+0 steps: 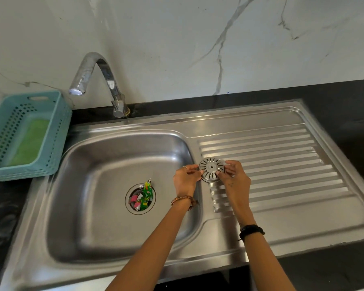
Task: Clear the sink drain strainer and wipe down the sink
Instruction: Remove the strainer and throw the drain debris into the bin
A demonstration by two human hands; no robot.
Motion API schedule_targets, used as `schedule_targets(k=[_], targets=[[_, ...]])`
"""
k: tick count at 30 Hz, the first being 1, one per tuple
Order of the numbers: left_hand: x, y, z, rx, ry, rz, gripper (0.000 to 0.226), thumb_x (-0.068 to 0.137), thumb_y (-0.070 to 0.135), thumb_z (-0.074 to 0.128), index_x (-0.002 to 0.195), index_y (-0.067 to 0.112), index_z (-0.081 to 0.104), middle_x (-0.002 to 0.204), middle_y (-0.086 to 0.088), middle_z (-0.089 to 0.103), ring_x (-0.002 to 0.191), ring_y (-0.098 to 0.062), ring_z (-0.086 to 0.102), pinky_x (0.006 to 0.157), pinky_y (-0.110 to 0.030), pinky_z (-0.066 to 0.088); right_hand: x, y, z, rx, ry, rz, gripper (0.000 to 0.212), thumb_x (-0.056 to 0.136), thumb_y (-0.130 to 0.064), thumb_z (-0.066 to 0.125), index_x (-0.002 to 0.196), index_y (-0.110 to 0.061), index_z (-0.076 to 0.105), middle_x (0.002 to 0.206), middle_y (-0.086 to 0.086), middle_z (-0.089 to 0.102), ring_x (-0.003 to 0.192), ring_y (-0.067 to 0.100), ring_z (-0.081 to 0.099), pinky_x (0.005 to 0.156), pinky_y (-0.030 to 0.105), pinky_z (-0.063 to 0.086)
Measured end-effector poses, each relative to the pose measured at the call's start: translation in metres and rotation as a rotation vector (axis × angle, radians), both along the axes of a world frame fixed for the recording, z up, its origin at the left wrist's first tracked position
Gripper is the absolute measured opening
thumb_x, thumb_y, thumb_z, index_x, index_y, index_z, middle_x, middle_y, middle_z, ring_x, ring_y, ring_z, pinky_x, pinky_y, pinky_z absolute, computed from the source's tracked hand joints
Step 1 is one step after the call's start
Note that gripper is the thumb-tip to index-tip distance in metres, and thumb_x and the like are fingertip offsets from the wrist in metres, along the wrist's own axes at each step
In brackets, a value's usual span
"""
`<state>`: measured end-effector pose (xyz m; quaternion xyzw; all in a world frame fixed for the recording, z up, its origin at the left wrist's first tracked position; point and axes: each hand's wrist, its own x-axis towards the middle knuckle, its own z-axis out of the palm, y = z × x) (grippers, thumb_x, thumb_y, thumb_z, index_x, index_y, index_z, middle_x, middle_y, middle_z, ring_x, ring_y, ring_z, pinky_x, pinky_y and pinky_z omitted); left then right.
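basket: far left on counter, green cloth inside; prob. the wipe for later.
faucet: far, behind basin, no water seen.
sink: steel, basin left, ribbed drainboard right.
drain: open, packed w/ coloured wrappers; light, crinkly, likely damp, so pinch & lift in clumps.
left hand: fingers curled onto strainer's left rim.
strainer: over drainboard's left edge, held by both hands. Thin stiff metal, light, slick if wet; grip by rim.
right hand: fingertips pinching right rim.
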<state>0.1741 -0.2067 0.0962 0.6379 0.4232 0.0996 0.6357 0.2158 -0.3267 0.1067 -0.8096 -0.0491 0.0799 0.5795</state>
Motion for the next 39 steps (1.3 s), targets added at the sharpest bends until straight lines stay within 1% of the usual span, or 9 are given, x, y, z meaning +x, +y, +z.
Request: schedule_targets(k=[6, 10, 13, 17, 21, 26, 32, 35, 39], targets=[[-0.019, 0.012, 0.000, -0.116, -0.057, 0.009, 0.021, 0.082, 0.007, 0.066, 0.102, 0.001, 0.066, 0.088, -0.009, 0.066, 0.079, -0.017, 0.064, 0.062, -0.015, 0.057, -0.018, 0.022, 0.013, -0.108, -0.231, 0.003, 0.019, 0.090, -0.012, 0.059, 0.109, -0.013, 0.058, 0.108, 0.005, 0.060, 0.099, 0.020, 0.057, 0.081, 0.029, 0.051], [-0.051, 0.042, -0.009, -0.123, -0.023, 0.049, 0.005, 0.085, 0.007, 0.062, 0.087, 0.006, 0.067, 0.083, -0.008, 0.066, 0.068, -0.013, 0.063, 0.057, -0.014, 0.056, -0.049, 0.070, 0.014, -0.119, -0.270, 0.236, 0.008, 0.093, -0.019, 0.056, 0.099, -0.019, 0.060, 0.096, -0.005, 0.061, 0.087, 0.008, 0.060, 0.079, 0.012, 0.047], [-0.082, 0.078, -0.022, -0.027, 0.099, 0.108, 0.008, 0.084, 0.010, 0.064, 0.087, 0.003, 0.068, 0.080, -0.011, 0.067, 0.056, -0.004, 0.061, 0.046, -0.007, 0.048, -0.071, 0.114, -0.007, -0.224, -0.121, 0.416, 0.012, 0.090, -0.022, 0.059, 0.100, -0.017, 0.062, 0.093, -0.006, 0.063, 0.083, 0.007, 0.060, 0.071, 0.006, 0.042], [-0.119, 0.130, -0.050, 0.170, 0.394, 0.078, 0.013, 0.081, 0.010, 0.063, 0.088, 0.007, 0.073, 0.090, -0.015, 0.073, 0.082, -0.025, 0.068, 0.074, -0.027, 0.055, -0.087, 0.159, -0.051, -0.331, 0.239, 0.430, 0.017, 0.086, -0.018, 0.063, 0.103, -0.013, 0.062, 0.095, 0.000, 0.066, 0.090, 0.016, 0.063, 0.069, 0.021, 0.047], [-0.138, 0.160, -0.080, 0.224, 0.570, -0.076, 0.025, 0.084, 0.027, 0.061, 0.094, 0.006, 0.071, 0.098, -0.017, 0.071, 0.094, -0.032, 0.065, 0.079, -0.033, 0.050, -0.087, 0.178, -0.092, -0.446, 0.388, 0.371, 0.034, 0.087, -0.026, 0.064, 0.114, -0.007, 0.056, 0.106, 0.012, 0.069, 0.097, 0.026, 0.064, 0.083, 0.039, 0.053], [-0.131, 0.160, -0.111, 0.298, 0.615, -0.260, 0.027, 0.083, 0.028, 0.060, 0.100, 0.008, 0.067, 0.104, -0.015, 0.069, 0.096, -0.032, 0.064, 0.077, -0.034, 0.050, -0.078, 0.199, -0.123, -0.606, 0.380, 0.331, 0.047, 0.085, -0.036, 0.064, 0.123, -0.011, 0.050, 0.122, 0.009, 0.059, 0.109, 0.025, 0.057, 0.083, 0.033, 0.046], [-0.127, 0.148, -0.138, 0.520, 0.708, -0.479, 0.033, 0.091, 0.027, 0.048, 0.121, 0.013, 0.051, 0.124, -0.010, 0.056, 0.103, -0.031, 0.061, 0.080, -0.038, 0.050, -0.087, 0.211, -0.142, -0.755, 0.240, 0.452, 0.026, 0.087, -0.032, 0.061, 0.108, -0.017, 0.060, 0.112, 0.008, 0.059, 0.101, 0.024, 0.058, 0.075, 0.031, 0.046], [-0.129, 0.153, -0.138, 0.498, 0.685, -0.426, 0.024, 0.091, 0.017, 0.045, 0.111, 0.013, 0.058, 0.115, -0.011, 0.064, 0.101, -0.032, 0.062, 0.078, -0.038, 0.050, -0.093, 0.211, -0.144, -0.739, 0.226, 0.435, 0.021, 0.089, -0.029, 0.058, 0.104, -0.017, 0.064, 0.111, 0.007, 0.059, 0.098, 0.023, 0.059, 0.073, 0.030, 0.046], [-0.132, 0.166, -0.123, 0.383, 0.642, -0.325, 0.025, 0.085, 0.026, 0.055, 0.106, 0.016, 0.063, 0.108, -0.012, 0.067, 0.099, -0.034, 0.062, 0.075, -0.035, 0.049, -0.096, 0.207, -0.131, -0.560, 0.262, 0.287, 0.024, 0.088, -0.031, 0.059, 0.104, -0.014, 0.064, 0.103, 0.004, 0.067, 0.092, 0.022, 0.064, 0.076, 0.036, 0.054]])
